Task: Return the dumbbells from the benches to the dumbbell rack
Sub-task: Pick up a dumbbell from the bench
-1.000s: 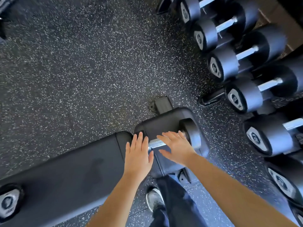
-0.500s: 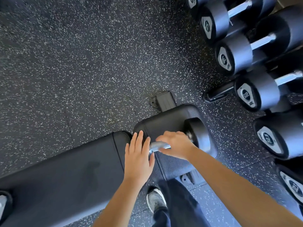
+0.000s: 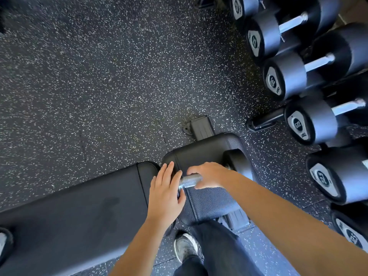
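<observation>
A black dumbbell with a knurled steel handle (image 3: 189, 179) lies on the seat pad of a black bench (image 3: 207, 148). Its right head (image 3: 238, 163) shows; the left head is hidden under my left hand (image 3: 166, 191), which rests flat on it with fingers spread. My right hand (image 3: 209, 175) is curled around the handle. The dumbbell rack (image 3: 264, 121) stands at the right with several black dumbbells (image 3: 310, 120) on it.
The long bench back pad (image 3: 79, 216) stretches to the lower left, with another dumbbell end (image 3: 4, 246) at its far left edge. Speckled rubber floor (image 3: 119, 86) spreads ahead. My shoe (image 3: 186, 247) and trouser leg stand beside the bench.
My right hand went from open above the handle to curled around it. My left hand stayed flat on the left head. The view shifted slightly.
</observation>
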`<state>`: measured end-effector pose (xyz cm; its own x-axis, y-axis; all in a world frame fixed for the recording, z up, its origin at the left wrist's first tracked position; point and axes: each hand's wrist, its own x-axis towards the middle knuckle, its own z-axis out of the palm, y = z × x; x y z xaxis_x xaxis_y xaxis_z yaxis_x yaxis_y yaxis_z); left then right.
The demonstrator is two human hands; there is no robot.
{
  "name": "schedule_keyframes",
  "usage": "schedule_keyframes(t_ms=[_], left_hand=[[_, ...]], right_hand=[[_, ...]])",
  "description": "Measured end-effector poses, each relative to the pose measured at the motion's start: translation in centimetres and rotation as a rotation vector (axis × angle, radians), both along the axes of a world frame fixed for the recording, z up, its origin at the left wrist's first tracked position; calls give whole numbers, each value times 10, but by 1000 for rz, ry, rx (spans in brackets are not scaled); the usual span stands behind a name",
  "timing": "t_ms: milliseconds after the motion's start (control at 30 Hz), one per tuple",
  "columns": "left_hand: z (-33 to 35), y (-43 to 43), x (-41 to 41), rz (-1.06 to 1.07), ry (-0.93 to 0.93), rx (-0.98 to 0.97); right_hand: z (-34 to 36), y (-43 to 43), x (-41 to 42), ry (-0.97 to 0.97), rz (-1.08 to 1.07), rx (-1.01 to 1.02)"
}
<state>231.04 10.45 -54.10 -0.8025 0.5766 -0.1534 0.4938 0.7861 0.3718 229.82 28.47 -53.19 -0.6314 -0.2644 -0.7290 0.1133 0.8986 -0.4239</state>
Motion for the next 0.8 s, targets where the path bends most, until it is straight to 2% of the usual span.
schedule_keyframes(t_ms=[267, 433, 567, 800], left_hand=[[29, -8, -4, -38, -27, -72], [66, -6, 5, -50, -45, -55], [107, 1, 5, -19, -129, 10], [187, 20, 0, -136, -34, 56]], right_hand=[[29, -6, 12, -93, -94, 6], [65, -6, 26, -105, -176, 11], [100, -7, 42, -127, -298, 6], [175, 4, 59, -129, -499, -96]])
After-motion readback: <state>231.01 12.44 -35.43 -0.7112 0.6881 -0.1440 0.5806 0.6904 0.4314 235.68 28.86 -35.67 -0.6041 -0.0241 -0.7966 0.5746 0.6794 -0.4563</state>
